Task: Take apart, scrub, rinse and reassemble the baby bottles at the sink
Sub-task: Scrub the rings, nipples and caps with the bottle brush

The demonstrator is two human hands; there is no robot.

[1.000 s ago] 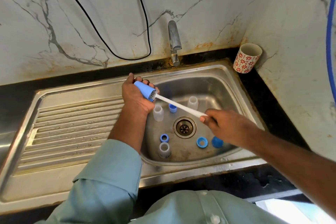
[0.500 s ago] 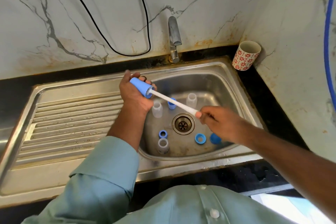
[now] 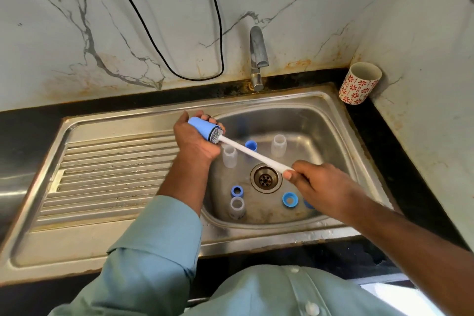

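- The draining board [image 3: 107, 169] lies at the left of the steel sink [image 3: 320, 115].
- The left hand [image 3: 195, 141] grips a blue cap [image 3: 202, 128] over the basin's left edge, with the bristles of a brush [image 3: 254, 152] at its open mouth.
- Three clear bottles [image 3: 229, 156] and blue rings [image 3: 237, 190] stand on the basin floor around the drain [image 3: 265, 178].
- The right hand [image 3: 320, 182] pinches the brush's white handle above the drain.
- A patterned cup [image 3: 359, 83] stands in the corner.
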